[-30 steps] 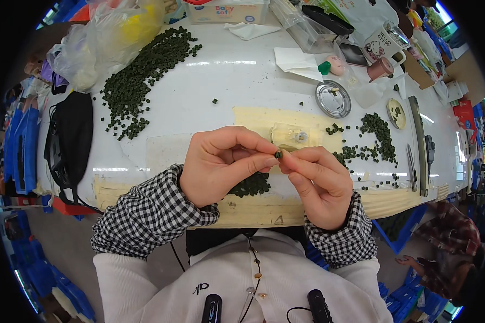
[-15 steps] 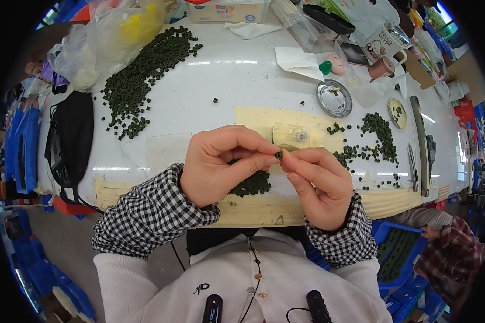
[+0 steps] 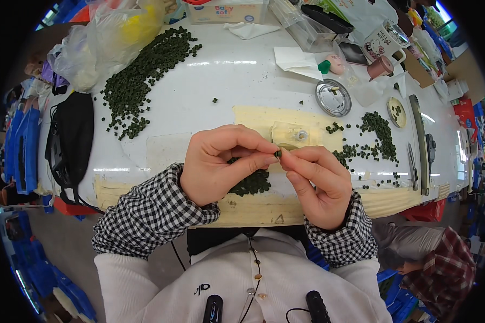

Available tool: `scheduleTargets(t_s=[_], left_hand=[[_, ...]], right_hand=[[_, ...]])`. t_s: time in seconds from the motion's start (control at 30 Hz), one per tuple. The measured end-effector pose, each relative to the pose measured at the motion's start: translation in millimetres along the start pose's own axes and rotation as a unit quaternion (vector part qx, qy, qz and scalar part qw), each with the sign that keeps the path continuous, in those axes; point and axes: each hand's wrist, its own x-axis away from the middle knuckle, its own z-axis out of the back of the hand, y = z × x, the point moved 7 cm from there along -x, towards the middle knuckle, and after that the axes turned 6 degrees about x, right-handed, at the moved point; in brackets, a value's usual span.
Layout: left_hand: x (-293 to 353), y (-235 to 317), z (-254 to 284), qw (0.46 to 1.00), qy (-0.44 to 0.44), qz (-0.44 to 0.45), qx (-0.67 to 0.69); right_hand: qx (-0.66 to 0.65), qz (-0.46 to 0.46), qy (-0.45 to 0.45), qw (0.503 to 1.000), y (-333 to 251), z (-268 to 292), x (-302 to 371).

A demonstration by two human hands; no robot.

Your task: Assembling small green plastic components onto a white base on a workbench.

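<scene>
A small dark green piece [image 3: 278, 154] is pinched between the fingertips of my two hands, above the near middle of the table. My left hand [image 3: 215, 164] grips it from the left with thumb and index finger. On the other side, the thumb and index fingertips of my right hand [image 3: 322, 185] close on it, hiding most of its shape. A pile of similar dark green pieces [image 3: 255, 184] lies beneath and beside my left hand. Just beyond my fingertips, a small clear fixture [image 3: 300, 134] sits on yellowish tape [image 3: 248, 114].
A large heap of green pieces [image 3: 126, 81] spreads at the far left, a smaller one [image 3: 377, 129] at the right. Nearby are a round metal lid [image 3: 324, 107], tweezers [image 3: 413, 164], a mug [image 3: 377, 47] and a black bag [image 3: 75, 134]. A co-worker in plaid [image 3: 444, 272] bends at right.
My hands and the pinched piece have barely moved. At the right, the co-worker has shifted toward the left and lower, and the blue tray of dark parts there is now largely out of sight.
</scene>
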Motion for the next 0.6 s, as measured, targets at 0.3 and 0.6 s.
scheduleTargets(t_s=[0.3,0.6], left_hand=[[0,-3,1,1.0,0.001,0.012,0.001],[-2,-11,5,0.997,0.034,0.048,0.039]], right_hand=[[0.034,-0.031,0.052,0.998,0,16,-3],[0.25,0.026,0.048,0.967,9,24,-24]])
